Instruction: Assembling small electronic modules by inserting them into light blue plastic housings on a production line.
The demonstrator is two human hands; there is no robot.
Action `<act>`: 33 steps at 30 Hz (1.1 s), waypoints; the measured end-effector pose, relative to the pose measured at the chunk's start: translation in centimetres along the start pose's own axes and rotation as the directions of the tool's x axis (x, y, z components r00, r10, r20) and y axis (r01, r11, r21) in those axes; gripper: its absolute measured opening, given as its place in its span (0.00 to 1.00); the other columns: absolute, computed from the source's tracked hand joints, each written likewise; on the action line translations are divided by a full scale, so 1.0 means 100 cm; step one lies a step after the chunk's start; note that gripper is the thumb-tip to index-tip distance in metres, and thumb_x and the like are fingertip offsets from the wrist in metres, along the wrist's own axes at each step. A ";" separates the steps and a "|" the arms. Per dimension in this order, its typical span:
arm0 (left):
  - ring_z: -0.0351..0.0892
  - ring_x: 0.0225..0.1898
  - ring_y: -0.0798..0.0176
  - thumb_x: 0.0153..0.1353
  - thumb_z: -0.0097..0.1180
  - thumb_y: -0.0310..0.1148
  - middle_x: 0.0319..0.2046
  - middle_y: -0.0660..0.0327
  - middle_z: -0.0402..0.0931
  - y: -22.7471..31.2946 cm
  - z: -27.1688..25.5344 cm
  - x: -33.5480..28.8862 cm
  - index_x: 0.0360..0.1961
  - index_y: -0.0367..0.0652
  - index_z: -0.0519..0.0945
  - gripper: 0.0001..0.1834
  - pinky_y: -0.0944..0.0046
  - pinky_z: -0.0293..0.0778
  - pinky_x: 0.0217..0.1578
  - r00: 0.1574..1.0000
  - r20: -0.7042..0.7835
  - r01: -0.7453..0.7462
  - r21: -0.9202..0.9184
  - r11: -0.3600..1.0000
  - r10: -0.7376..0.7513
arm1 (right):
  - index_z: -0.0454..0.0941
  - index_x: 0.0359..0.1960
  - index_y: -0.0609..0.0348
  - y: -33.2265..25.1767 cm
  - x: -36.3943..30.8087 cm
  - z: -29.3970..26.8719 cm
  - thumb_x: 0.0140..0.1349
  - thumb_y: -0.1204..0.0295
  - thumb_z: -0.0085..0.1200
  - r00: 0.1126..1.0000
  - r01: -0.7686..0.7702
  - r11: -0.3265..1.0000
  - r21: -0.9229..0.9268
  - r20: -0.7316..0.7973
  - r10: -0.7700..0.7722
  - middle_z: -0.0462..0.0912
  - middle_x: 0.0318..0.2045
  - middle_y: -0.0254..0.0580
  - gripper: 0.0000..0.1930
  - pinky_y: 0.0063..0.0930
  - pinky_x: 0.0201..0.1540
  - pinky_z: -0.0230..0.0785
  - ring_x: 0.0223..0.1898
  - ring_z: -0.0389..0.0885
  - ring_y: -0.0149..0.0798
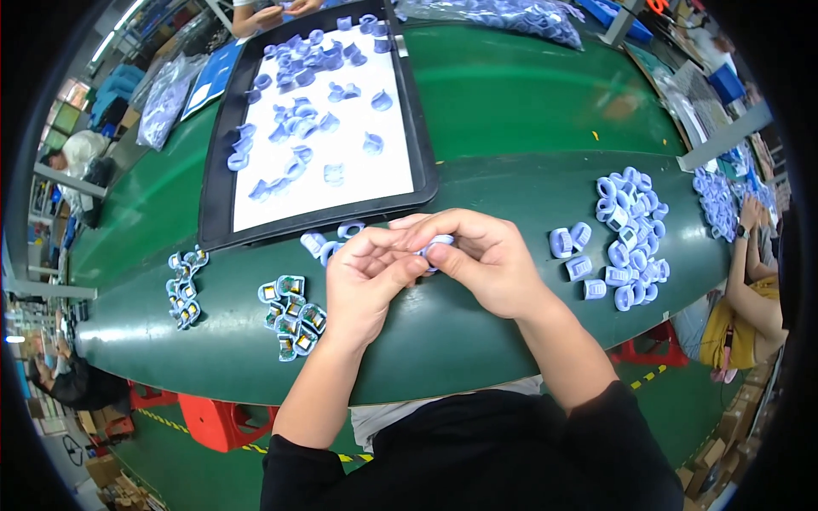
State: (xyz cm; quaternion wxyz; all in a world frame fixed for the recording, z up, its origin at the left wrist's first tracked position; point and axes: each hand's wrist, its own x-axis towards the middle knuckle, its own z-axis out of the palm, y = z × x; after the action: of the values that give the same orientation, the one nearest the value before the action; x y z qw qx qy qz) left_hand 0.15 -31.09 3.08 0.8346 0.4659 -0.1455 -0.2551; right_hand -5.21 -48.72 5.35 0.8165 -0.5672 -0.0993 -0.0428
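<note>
Two hands, left hand and right hand, are closed in a narrow grip around one lilac cap above the green surface. Most of the cap is hidden by fingers; its shape cannot be told.

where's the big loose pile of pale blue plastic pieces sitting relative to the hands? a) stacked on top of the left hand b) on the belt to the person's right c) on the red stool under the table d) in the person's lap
b: the pile of pale blue plastic pieces lies on the green belt to the right of the right hand, clear of both hands.
</note>
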 end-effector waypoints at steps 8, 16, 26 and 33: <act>0.84 0.38 0.65 0.63 0.62 0.18 0.41 0.55 0.84 0.004 0.012 0.008 0.47 0.34 0.80 0.11 0.68 0.79 0.38 1.000 0.022 -0.012 0.157 0.988 0.008 | 0.80 0.46 0.69 -0.002 -0.004 -0.008 0.73 0.80 0.49 0.998 -0.055 0.993 0.101 -0.028 0.058 0.82 0.52 0.52 0.08 0.34 0.53 0.78 0.51 0.82 0.39; 0.84 0.42 0.67 0.69 0.59 0.26 0.46 0.57 0.84 0.004 0.002 0.003 0.52 0.37 0.80 0.12 0.68 0.82 0.46 0.994 -0.022 0.105 -0.057 0.993 -0.106 | 0.80 0.56 0.65 0.004 0.004 -0.002 0.74 0.73 0.50 0.980 0.178 0.900 -0.399 -0.010 -0.198 0.83 0.54 0.47 0.14 0.28 0.50 0.77 0.46 0.84 0.35; 0.85 0.43 0.67 0.73 0.55 0.33 0.44 0.58 0.82 0.003 0.005 0.005 0.53 0.34 0.77 0.14 0.71 0.83 0.47 0.975 0.050 0.218 -0.068 0.974 -0.214 | 0.85 0.47 0.63 0.001 0.002 -0.009 0.72 0.72 0.53 0.951 0.249 0.820 -0.516 -0.032 -0.309 0.88 0.42 0.48 0.11 0.33 0.43 0.81 0.38 0.88 0.41; 0.87 0.39 0.62 0.73 0.56 0.33 0.44 0.55 0.83 0.002 0.008 0.005 0.58 0.33 0.75 0.18 0.70 0.85 0.40 0.994 -0.002 0.109 -0.196 0.975 -0.112 | 0.78 0.59 0.62 -0.008 0.002 -0.006 0.74 0.72 0.52 0.998 0.053 0.994 -0.100 -0.010 -0.054 0.85 0.53 0.43 0.16 0.30 0.55 0.75 0.53 0.82 0.33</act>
State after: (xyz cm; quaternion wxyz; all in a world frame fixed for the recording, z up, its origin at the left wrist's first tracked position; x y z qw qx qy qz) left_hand 0.22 -31.87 3.68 0.8617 0.3908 -0.0884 -0.3112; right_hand -5.08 -49.57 5.96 0.7863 -0.6041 -0.1070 -0.0734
